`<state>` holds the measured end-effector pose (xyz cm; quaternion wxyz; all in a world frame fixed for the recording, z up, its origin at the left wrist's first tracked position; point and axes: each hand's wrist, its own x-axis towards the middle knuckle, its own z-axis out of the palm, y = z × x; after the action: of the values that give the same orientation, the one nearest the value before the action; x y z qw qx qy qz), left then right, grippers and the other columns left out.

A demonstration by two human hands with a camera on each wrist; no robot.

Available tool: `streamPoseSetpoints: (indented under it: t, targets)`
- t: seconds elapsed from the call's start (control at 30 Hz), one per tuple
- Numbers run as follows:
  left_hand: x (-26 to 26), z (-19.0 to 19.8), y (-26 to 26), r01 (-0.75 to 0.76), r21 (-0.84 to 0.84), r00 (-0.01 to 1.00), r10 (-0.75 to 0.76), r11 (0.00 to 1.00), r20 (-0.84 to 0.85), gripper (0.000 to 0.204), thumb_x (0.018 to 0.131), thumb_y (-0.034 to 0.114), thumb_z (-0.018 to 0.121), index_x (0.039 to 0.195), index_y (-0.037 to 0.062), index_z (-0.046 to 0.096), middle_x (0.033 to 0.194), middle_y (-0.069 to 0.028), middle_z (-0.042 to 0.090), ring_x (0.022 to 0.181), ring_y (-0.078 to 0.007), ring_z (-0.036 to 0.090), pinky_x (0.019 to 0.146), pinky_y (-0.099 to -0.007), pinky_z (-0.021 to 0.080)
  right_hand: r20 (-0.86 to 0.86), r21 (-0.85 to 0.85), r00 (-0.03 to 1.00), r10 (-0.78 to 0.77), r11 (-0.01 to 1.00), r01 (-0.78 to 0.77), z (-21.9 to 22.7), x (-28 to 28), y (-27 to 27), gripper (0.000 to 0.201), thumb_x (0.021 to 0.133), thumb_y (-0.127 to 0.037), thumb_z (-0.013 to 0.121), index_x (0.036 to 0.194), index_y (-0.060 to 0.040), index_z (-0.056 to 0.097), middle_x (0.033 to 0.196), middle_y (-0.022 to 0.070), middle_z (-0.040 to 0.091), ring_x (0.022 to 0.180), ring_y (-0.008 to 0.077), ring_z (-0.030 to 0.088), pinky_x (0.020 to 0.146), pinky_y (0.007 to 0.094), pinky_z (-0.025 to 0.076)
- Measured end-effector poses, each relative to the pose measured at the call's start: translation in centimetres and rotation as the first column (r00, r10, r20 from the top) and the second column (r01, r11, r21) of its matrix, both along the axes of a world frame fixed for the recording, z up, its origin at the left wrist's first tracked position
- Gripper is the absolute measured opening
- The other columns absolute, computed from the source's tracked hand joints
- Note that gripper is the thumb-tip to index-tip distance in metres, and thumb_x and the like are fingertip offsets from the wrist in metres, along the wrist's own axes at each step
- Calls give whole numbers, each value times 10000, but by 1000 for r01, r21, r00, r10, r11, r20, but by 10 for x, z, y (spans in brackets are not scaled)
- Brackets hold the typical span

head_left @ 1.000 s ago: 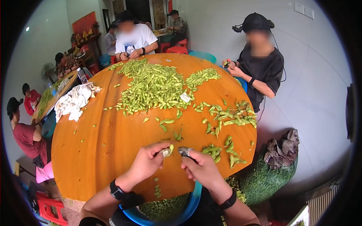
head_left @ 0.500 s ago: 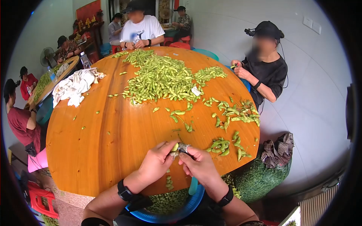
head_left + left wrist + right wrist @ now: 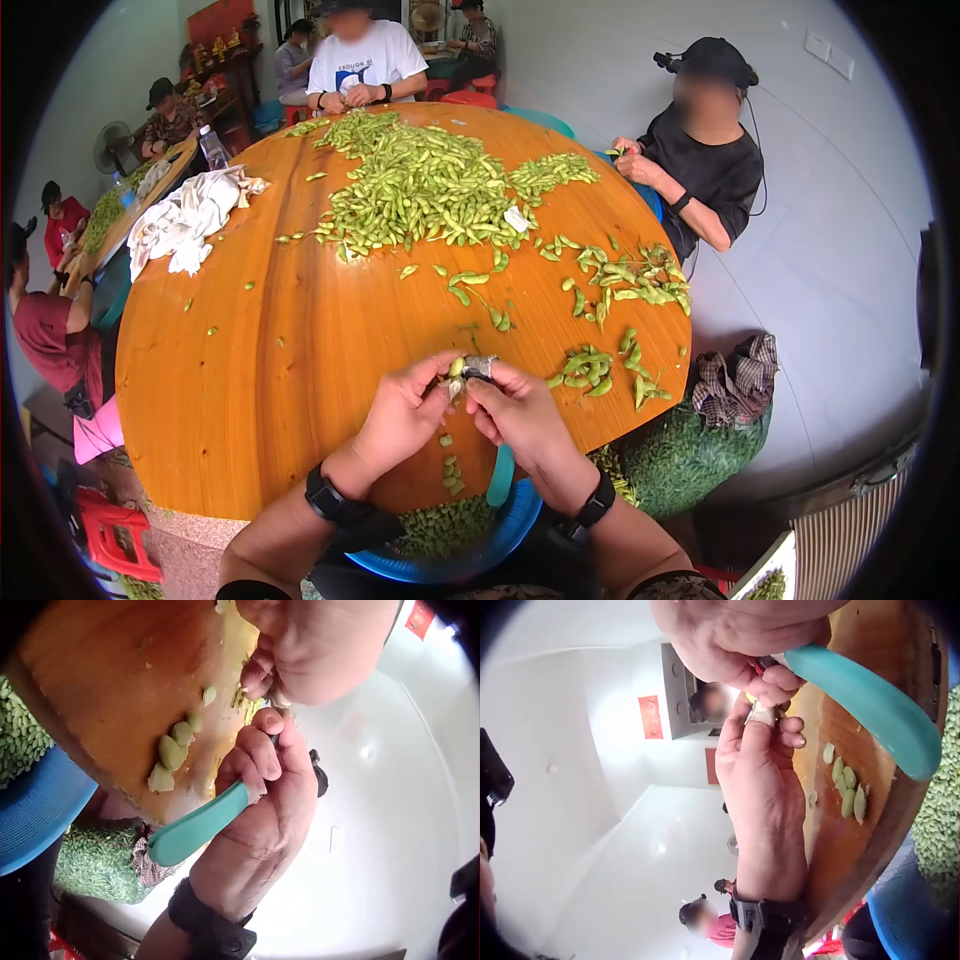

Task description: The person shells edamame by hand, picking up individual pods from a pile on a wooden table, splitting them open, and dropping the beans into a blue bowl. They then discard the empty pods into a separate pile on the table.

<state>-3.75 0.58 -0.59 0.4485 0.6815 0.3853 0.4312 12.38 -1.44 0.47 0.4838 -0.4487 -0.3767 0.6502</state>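
Observation:
In the head view the left hand (image 3: 402, 408) pinches a green pod (image 3: 457, 367) between thumb and fingers above the table's near edge. Close against it, the right hand (image 3: 525, 412) grips a tool whose teal handle (image 3: 501, 476) points down toward the blue basin. The left wrist view shows the right hand's fingers curled round that teal handle (image 3: 201, 823). Something pale covers the left thumb tip (image 3: 762, 712) in the right wrist view. The tool's working end is mostly hidden by the fingers. Several shelled beans (image 3: 452, 470) lie on the wood below the hands.
A large pod heap (image 3: 420, 185) covers the far middle of the round table (image 3: 220, 400). Smaller pod piles lie at right, a white cloth (image 3: 190, 220) at left. The blue basin (image 3: 400, 568) of beans is below the edge. People sit around, one at right (image 3: 700, 150).
From apart, the hands have come together at the pod, the right hand bringing its tool to the left fingers. The head view has shifted slightly.

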Motion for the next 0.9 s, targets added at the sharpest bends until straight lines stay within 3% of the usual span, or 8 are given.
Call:
streamPoseSetpoints:
  t: [0.07, 0.27, 0.33, 0.5, 0.67, 0.73, 0.8, 0.9]
  targets:
    - [-2, 3, 1, 53, -161, 995, -39, 986, 87, 347, 922, -62, 468, 1241, 25, 573, 949, -21, 654, 742, -69, 590, 655, -219, 499, -24, -11, 1000, 7, 1000, -7, -1, 2, 2, 78, 949, -88, 543, 933, -48, 608, 708, -6, 551, 446, 45, 421, 383, 212, 290]
    - [-10, -4, 15, 249, -274, 943, -168, 929, 289, 332, 998, 55, 430, 1317, 54, 521, 984, -14, 647, 697, -63, 559, 603, -191, 459, -154, -110, 975, 161, 978, -179, 2, 22, 18, 94, 931, -99, 578, 957, -35, 642, 693, -1, 579, 451, 61, 441, 388, 214, 300]
    - [-7, -1, 17, 343, -418, 854, -94, 841, 512, 314, 1005, 79, 431, 1302, 40, 525, 964, -22, 640, 683, -69, 556, 591, -192, 450, -78, -85, 984, 162, 982, -168, 4, 19, 19, 110, 934, -109, 578, 971, -34, 649, 685, -10, 575, 454, 55, 446, 390, 208, 305]
    - [-5, -4, 14, 182, -378, 936, -41, 908, 351, 314, 1004, 72, 425, 1300, 38, 525, 948, -22, 629, 667, -74, 547, 593, -196, 449, 237, 138, 971, 16, 989, -50, 19, 2, 3, 103, 945, -106, 567, 972, -42, 643, 702, -11, 582, 473, 43, 475, 398, 192, 322]
    - [-7, -3, 12, 206, -348, 944, -92, 915, 317, 303, 1011, 130, 460, 1293, 51, 538, 949, 6, 595, 691, -61, 513, 621, -188, 422, 282, 128, 960, -8, 991, -29, 19, 6, -1, 108, 946, -95, 559, 994, -37, 636, 729, -6, 593, 476, 40, 478, 401, 195, 334]
    - [-4, -4, 14, 123, -174, 980, -91, 977, 179, 307, 993, 97, 496, 1295, 66, 541, 942, 19, 575, 741, -53, 499, 659, -179, 419, 312, 118, 950, -18, 993, -20, 23, 11, -1, 112, 946, -95, 556, 998, -32, 633, 737, -4, 595, 477, 40, 479, 404, 197, 340]
    - [-6, -3, 13, 137, -172, 978, -105, 976, 183, 312, 981, 77, 512, 1291, 71, 543, 962, 20, 577, 770, -52, 499, 675, -179, 418, 422, 227, 902, -89, 974, -10, 31, 14, -4, 109, 938, -93, 541, 950, -13, 614, 691, -5, 577, 490, 49, 494, 452, 225, 399]
    - [-7, -3, 12, 195, -183, 957, -146, 964, 249, 303, 958, 53, 550, 1260, 65, 560, 977, 13, 593, 784, -57, 512, 683, -187, 425, 525, 262, 851, -15, 954, -145, 31, 15, -1, 96, 940, -86, 542, 934, -13, 603, 708, -4, 586, 487, 44, 498, 443, 212, 397]
